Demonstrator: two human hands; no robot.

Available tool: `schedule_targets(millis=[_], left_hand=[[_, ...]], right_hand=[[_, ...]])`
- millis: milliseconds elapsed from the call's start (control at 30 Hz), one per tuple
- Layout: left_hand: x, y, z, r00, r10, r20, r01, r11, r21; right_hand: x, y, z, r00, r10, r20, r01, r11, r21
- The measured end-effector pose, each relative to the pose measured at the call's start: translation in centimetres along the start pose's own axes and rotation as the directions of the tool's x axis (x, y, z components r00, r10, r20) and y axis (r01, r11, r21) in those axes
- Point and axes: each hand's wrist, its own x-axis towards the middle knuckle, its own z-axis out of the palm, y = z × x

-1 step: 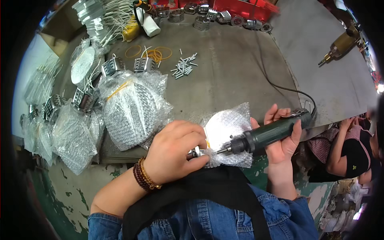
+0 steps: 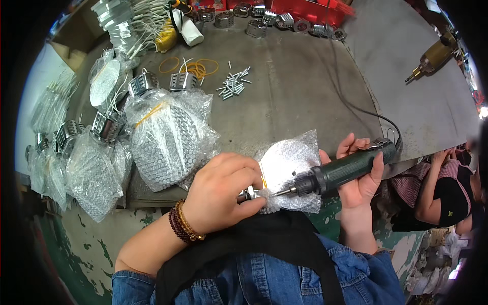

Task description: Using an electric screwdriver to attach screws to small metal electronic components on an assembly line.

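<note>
My left hand [image 2: 223,185], with a beaded bracelet at the wrist, is closed on a small shiny metal fitting [image 2: 248,193]. Most of that fitting is hidden under the fingers. Beside it lies a round white disc in bubble wrap [image 2: 292,157], with a yellow rubber band at its edge. My right hand [image 2: 358,175] grips a dark green electric screwdriver [image 2: 345,169] from below, thumb along its side. The screwdriver lies nearly level across the wrapped disc. Its bit [image 2: 285,191] points left at the metal fitting; whether the tip touches a screw cannot be made out.
Bubble-wrapped discs [image 2: 170,142] with perforated metal housings [image 2: 184,81] crowd the left side. Loose screws [image 2: 234,84] and rubber bands [image 2: 203,67] lie beyond my hands. More metal housings [image 2: 256,29] line the back by a red bin [image 2: 310,12]. Another driver [image 2: 429,58] hangs at right; a person [image 2: 442,195] sits beyond.
</note>
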Motion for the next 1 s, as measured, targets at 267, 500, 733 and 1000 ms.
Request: schedule_targets(millis=[267, 500, 733, 1000], left_hand=[[-0.2, -0.1, -0.1, 0.999, -0.034, 0.016, 0.034, 0.999, 0.012], [0.0, -0.1, 0.0, 1.000, -0.015, 0.017, 0.015, 1.000, 0.019], [-0.1, -0.2, -0.1, 1.000, -0.013, 0.018, 0.013, 1.000, 0.011], [-0.1, -0.3, 0.0, 1.000, -0.006, 0.010, 0.006, 1.000, 0.024]], right_hand=[[-0.5, 0.5, 1.4, 0.999, -0.033, 0.038, 0.035, 0.998, -0.061], [-0.1, -1.0, 1.3, 0.992, -0.108, 0.068, 0.114, 0.991, -0.077], [-0.2, 1.5, 0.5, 0.995, -0.058, -0.079, 0.055, 0.998, -0.038], [0.0, 1.9, 0.3, 0.995, -0.039, -0.090, 0.036, 0.999, -0.032]])
